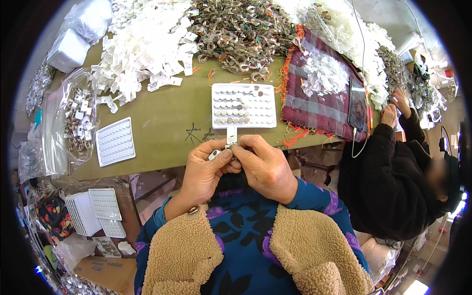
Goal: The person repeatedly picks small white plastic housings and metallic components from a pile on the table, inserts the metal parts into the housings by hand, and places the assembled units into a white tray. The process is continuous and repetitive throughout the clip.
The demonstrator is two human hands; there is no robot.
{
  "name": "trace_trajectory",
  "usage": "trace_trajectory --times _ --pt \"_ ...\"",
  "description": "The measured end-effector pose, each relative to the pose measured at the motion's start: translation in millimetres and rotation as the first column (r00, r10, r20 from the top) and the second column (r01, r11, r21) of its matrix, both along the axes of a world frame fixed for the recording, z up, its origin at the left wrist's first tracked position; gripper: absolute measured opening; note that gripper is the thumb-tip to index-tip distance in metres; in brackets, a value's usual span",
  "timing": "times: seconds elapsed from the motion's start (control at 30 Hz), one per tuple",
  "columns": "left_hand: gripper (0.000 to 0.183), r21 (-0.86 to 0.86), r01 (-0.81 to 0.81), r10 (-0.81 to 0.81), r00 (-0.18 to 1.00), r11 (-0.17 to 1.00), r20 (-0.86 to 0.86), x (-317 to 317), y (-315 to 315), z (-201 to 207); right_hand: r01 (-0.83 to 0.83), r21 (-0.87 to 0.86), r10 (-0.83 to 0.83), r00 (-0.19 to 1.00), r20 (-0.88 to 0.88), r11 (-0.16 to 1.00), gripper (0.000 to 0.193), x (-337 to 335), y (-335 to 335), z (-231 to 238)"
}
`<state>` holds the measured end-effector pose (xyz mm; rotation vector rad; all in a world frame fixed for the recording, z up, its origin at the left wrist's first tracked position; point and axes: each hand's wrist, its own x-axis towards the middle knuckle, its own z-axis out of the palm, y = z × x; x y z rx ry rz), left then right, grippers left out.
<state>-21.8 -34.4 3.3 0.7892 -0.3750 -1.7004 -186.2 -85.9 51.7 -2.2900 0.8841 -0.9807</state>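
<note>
At the table's near edge, my left hand (206, 169) and my right hand (265, 164) meet with fingers closed. Between their fingertips is a small white plastic casing (231, 133), its upper end just below a tray. A second white piece with a dark spot (214, 155) shows among my left fingers. What my right fingertips pinch at the casing's lower end is too small to make out clearly. Just beyond my hands lies the white tray (215, 125) of round pockets, several holding small silvery discs (235, 120).
Behind the tray are heaps of white casings (142, 44) and coiled clear strips (236, 29). A plaid cloth (300, 105) with clear bits and a phone (358, 105) lie right. Left are another pocketed tray (115, 141) and a plastic bag (78, 123). A co-worker in black (393, 182) sits right.
</note>
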Motion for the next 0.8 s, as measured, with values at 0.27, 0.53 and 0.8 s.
trace_trajectory --times 0.27,0.53,0.8 --pt "0.023 0.009 0.017 -0.015 0.989 1.0 -0.147 0.6 1.6 4.1 0.012 0.186 -0.066 0.956 0.286 0.982 0.033 -2.5 -0.6 -0.6" --pt "0.019 0.027 -0.074 0.068 0.983 0.997 0.173 1.7 -8.5 17.6 -0.111 -0.302 0.173 0.966 0.19 0.947 0.037 2.8 -25.1 -22.4" --pt "0.018 0.044 -0.015 0.007 0.982 0.999 0.187 12.8 -28.6 12.7 0.36 -0.12 -0.368 0.929 -0.047 0.925 0.019 -17.3 -95.7 -37.1"
